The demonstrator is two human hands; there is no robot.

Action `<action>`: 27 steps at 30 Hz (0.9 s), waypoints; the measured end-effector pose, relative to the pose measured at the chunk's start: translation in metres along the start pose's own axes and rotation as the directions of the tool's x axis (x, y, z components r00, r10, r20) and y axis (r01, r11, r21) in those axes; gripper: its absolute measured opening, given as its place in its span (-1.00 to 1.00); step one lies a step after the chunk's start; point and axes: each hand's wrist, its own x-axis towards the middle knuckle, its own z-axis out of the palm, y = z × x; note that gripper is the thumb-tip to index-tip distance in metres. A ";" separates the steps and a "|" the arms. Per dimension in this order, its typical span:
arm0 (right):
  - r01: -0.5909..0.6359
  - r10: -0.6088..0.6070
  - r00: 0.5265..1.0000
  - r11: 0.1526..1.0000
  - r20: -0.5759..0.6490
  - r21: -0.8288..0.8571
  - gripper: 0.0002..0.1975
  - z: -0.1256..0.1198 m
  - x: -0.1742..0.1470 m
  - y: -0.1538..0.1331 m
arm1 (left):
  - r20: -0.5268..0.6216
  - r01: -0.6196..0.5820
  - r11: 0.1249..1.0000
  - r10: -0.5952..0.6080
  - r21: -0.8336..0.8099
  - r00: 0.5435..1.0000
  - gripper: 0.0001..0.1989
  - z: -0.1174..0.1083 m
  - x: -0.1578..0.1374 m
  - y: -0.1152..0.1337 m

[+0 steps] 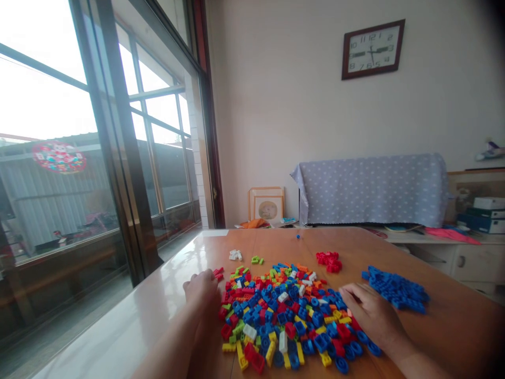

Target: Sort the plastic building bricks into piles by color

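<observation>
The readable writing is on the framed wall clock point(373, 50), whose dark numerals, 12, 2, 10 and 8 among them, stand on a pale face. On the wooden desk point(244, 243), a broad heap of mixed plastic building bricks point(282, 310) lies between the two hands; any lettering on the studs is too small to read. The left hand point(202, 284) is at the heap's left side, its fingers by a few red bricks point(218, 273); whether its grip has closed on one, I cannot tell. The right hand point(366, 302) reaches the heap's right edge, and its grip, whether apart or together, cannot be told either. Beyond the heap sit small groups of white bricks point(235, 255), lime-green bricks point(257, 260) and crimson bricks point(329, 261); a larger pile of blue bricks point(396, 289) lies to the right. Markings on the round window decal point(59, 157) are too blurred to make out.
</observation>
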 end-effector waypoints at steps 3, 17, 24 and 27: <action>0.003 -0.003 1.000 1.000 0.000 0.001 -0.64 0.000 0.000 0.001 | -0.024 -0.001 1.000 0.001 0.024 1.000 -0.71 0.003 0.001 0.004; -0.068 0.068 0.998 0.998 0.008 0.015 -0.63 -0.007 0.002 -0.012 | 0.014 -0.097 0.995 0.097 0.006 0.995 -0.64 -0.011 -0.004 0.039; -0.181 0.186 0.981 0.981 -0.063 0.067 -0.61 -0.010 0.004 -0.007 | 0.045 -0.297 0.944 0.307 -0.146 0.951 -0.64 -0.016 -0.030 0.094; -0.182 0.184 0.983 0.979 -0.014 0.089 -0.58 -0.009 0.003 -0.008 | 0.059 -0.393 0.898 0.411 -0.200 0.910 -0.56 -0.013 -0.054 0.122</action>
